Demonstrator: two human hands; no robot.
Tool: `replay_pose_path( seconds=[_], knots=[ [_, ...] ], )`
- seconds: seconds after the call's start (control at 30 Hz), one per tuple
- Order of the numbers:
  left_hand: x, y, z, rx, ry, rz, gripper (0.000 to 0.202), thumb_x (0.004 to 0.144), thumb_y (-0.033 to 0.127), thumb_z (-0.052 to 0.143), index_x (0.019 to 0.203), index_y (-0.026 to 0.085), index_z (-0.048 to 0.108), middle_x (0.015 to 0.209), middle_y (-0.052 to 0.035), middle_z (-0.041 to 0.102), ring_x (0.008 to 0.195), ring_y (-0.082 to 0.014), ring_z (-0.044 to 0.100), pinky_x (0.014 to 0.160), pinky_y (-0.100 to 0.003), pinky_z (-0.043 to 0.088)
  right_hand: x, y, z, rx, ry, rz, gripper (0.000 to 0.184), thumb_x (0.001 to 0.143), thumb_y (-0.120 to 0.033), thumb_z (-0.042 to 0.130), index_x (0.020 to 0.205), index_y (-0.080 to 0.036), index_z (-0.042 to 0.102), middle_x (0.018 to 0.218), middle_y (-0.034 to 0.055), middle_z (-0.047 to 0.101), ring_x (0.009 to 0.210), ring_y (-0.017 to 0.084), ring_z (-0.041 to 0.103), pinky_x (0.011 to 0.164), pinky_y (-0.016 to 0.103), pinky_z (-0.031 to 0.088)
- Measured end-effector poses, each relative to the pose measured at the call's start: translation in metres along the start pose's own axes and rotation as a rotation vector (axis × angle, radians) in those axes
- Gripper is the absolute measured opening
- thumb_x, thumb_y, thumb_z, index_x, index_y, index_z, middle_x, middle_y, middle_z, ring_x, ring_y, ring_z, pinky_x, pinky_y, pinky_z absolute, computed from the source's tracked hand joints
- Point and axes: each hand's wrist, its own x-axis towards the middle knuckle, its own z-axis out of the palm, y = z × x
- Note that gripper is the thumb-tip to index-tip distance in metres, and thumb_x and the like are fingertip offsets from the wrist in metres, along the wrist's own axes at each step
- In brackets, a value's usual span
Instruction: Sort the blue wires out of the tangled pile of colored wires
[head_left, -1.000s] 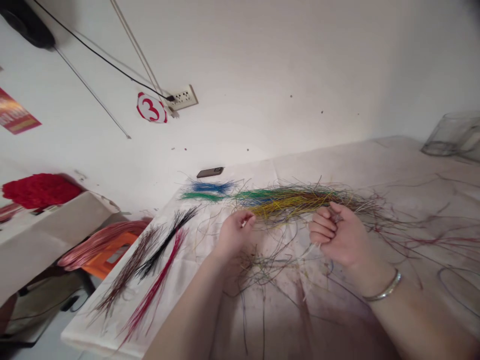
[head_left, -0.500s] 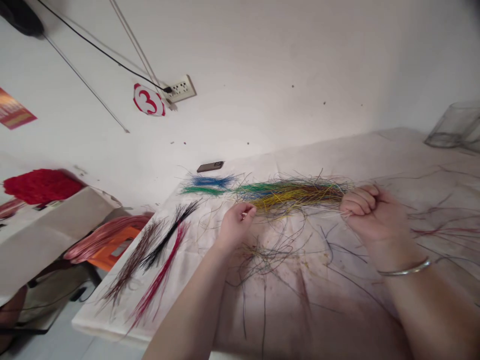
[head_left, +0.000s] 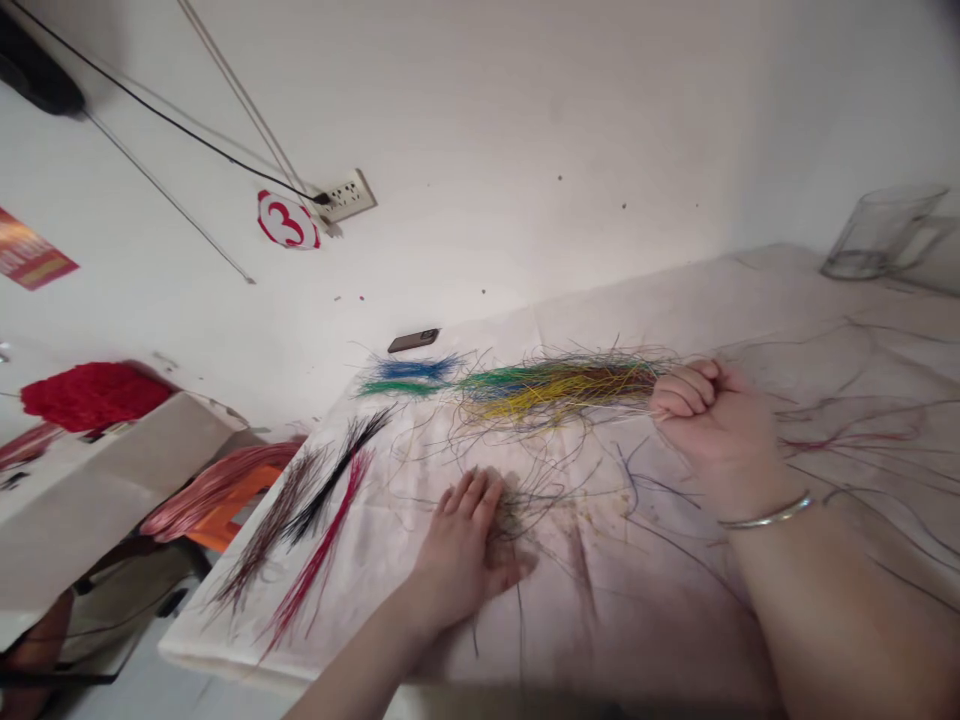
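Near edge: cloth-covered counter [head_left: 360, 600], stray dark strands lying loose. Left grip [head_left: 461, 555] low and palm down, fingers spread; it covers the left part of a loose tangle [head_left: 536, 500] of thin strands and blocks the view there. To its left, bundles side by side: red [head_left: 328, 550], black [head_left: 337, 475], brown [head_left: 274, 525]. Right grip [head_left: 701, 420], bracelet [head_left: 765, 517] on the wrist, curled into a fist at the right end of the multicoloured bundle [head_left: 555, 385]; a pale strand meets it, but cannot tell what is inside. Multicoloured bundle lies crosswise beyond the tangle. Loose strands trail right of the fist. Left of that bundle, small green [head_left: 397, 388] and blue [head_left: 416, 369] bundles, the blue farther. Behind: phone [head_left: 412, 341] near the wall; glass mug [head_left: 874, 230] far right. On the wall, an outlet [head_left: 349, 197] beside a red "3" sign [head_left: 289, 220]
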Motion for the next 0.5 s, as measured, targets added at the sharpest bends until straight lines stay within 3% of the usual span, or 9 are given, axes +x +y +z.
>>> replay_pose_path(
  seconds=[0.17, 0.3, 0.4, 0.5],
  knots=[
    [0.021, 0.011, 0.001, 0.050, 0.143, -0.033, 0.059, 0.076, 0.055, 0.059, 0.123, 0.020, 0.055, 0.126, -0.0127, 0.053, 0.118, -0.0307, 0.045, 0.098, -0.045, 0.036, 0.001, 0.005, -0.003, -0.035, 0.025, 0.016, 0.024, 0.071, -0.010, 0.044, 0.061, -0.022, 0.026, 0.050, -0.0085, 0.012, 0.038, 0.008, 0.020, 0.037, 0.022, 0.018],
    [0.042, 0.018, -0.007, 0.084, 0.112, -0.016, 0.024, 0.082, 0.041, 0.057, 0.089, 0.019, 0.062, 0.093, -0.0074, 0.062, 0.091, -0.0238, 0.056, 0.078, -0.035, 0.043, 0.005, 0.005, -0.010, -0.011, 0.043, 0.016, 0.021, 0.070, -0.010, 0.042, 0.062, -0.022, 0.027, 0.050, -0.0084, 0.011, 0.038, 0.008, 0.019, 0.037, 0.022, 0.017],
    [0.057, 0.023, -0.006, 0.117, 0.078, 0.021, 0.019, 0.085, 0.034, 0.051, 0.078, 0.019, 0.061, 0.078, -0.0048, 0.063, 0.075, -0.0202, 0.059, 0.064, -0.029, 0.040, 0.006, 0.005, -0.010, -0.004, 0.052, 0.017, 0.021, 0.071, -0.009, 0.041, 0.062, -0.022, 0.028, 0.051, -0.0084, 0.011, 0.038, 0.008, 0.019, 0.037, 0.022, 0.017],
    [0.078, 0.031, -0.011, 0.133, 0.104, 0.072, 0.024, 0.088, 0.033, 0.047, 0.074, 0.020, 0.062, 0.072, -0.0045, 0.062, 0.068, -0.0193, 0.059, 0.059, -0.028, 0.038, 0.004, 0.007, -0.007, -0.004, 0.045, 0.031, 0.020, 0.073, -0.010, 0.041, 0.062, -0.022, 0.029, 0.051, -0.0084, 0.011, 0.038, 0.008, 0.020, 0.037, 0.021, 0.017]
  ],
)
